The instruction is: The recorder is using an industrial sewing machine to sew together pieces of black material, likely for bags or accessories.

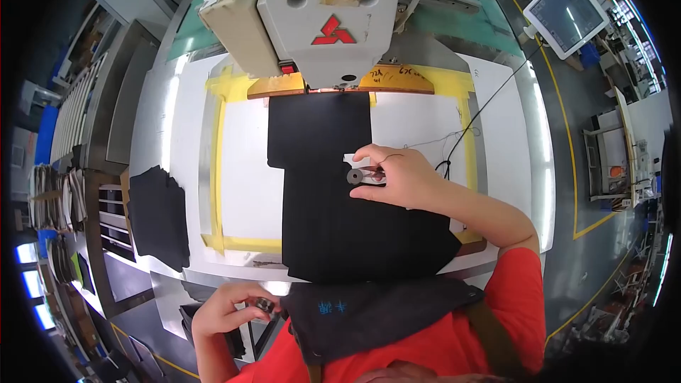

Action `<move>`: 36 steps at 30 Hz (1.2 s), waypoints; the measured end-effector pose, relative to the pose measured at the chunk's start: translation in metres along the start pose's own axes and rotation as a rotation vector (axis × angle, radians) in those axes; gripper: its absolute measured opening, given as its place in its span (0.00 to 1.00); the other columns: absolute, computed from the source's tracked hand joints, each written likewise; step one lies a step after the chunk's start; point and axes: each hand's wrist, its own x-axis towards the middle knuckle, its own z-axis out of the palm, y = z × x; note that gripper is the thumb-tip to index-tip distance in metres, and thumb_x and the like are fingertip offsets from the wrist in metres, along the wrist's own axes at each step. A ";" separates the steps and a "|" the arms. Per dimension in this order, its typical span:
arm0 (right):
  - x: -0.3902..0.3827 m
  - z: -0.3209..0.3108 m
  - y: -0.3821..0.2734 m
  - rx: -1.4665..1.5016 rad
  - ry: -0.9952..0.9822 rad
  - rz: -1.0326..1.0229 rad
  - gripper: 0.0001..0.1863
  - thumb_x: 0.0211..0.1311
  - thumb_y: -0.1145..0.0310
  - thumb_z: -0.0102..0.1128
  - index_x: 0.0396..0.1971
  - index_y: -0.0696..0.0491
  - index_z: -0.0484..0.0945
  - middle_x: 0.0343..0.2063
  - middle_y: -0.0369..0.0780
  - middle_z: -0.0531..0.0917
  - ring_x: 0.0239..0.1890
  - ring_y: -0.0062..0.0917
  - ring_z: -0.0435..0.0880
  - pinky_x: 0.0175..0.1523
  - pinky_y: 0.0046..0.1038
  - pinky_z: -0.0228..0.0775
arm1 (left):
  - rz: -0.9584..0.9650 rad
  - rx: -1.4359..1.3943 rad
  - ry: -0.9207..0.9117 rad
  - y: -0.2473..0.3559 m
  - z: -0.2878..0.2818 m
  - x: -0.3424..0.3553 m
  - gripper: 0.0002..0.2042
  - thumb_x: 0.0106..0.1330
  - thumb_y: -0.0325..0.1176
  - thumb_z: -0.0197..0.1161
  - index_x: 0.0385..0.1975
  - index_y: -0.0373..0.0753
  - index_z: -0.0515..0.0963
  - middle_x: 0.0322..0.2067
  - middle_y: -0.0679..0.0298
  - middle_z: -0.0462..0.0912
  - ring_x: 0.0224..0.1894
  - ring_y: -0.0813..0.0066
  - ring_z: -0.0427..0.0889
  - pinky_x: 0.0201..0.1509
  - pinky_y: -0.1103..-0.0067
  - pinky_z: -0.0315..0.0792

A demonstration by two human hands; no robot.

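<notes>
Above the black fabric piece (355,234), my right hand (404,179) curls with thumb and index finger spread apart. Within its grip sits a grey round disc with a centre hole, which looks like a bobbin (355,176). A shiny metal piece shows behind the disc, too small to name. Down at the table's front edge, my left hand (228,310) pinches a small round metal part (264,304), perhaps a bobbin case; fingers partly cover it. The black fabric runs from under the sewing machine head (330,14) toward my apron (383,312).
Yellow tape (220,170) edges the white work area. More black fabric (159,216) lies at the left. Dark thread (489,103) crosses at the right, below a screen (567,13). A beige box (241,25) is beside the machine head. Shelving (117,220) stands left.
</notes>
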 end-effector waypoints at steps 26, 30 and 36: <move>0.007 0.027 0.043 -0.185 0.628 -0.282 0.14 0.52 0.71 0.71 0.37 0.52 0.76 0.26 0.36 0.79 0.24 0.23 0.82 0.30 0.21 0.74 | -0.040 0.455 0.263 -0.249 -0.001 -0.028 0.15 0.67 0.30 0.58 0.48 0.25 0.72 0.35 0.49 0.83 0.34 0.65 0.84 0.43 0.73 0.77; 0.006 0.026 0.042 -0.201 0.627 -0.268 0.14 0.52 0.72 0.70 0.37 0.52 0.75 0.26 0.35 0.78 0.25 0.22 0.84 0.30 0.21 0.76 | -0.062 0.426 0.249 -0.246 -0.001 -0.032 0.15 0.67 0.30 0.58 0.48 0.25 0.72 0.35 0.50 0.83 0.34 0.65 0.84 0.43 0.73 0.77; 0.008 0.027 0.040 -0.227 0.612 -0.228 0.14 0.51 0.74 0.69 0.37 0.51 0.75 0.27 0.35 0.78 0.26 0.23 0.84 0.30 0.22 0.76 | -0.089 0.385 0.222 -0.240 -0.001 -0.035 0.15 0.67 0.30 0.58 0.47 0.25 0.72 0.35 0.50 0.83 0.33 0.65 0.84 0.43 0.73 0.77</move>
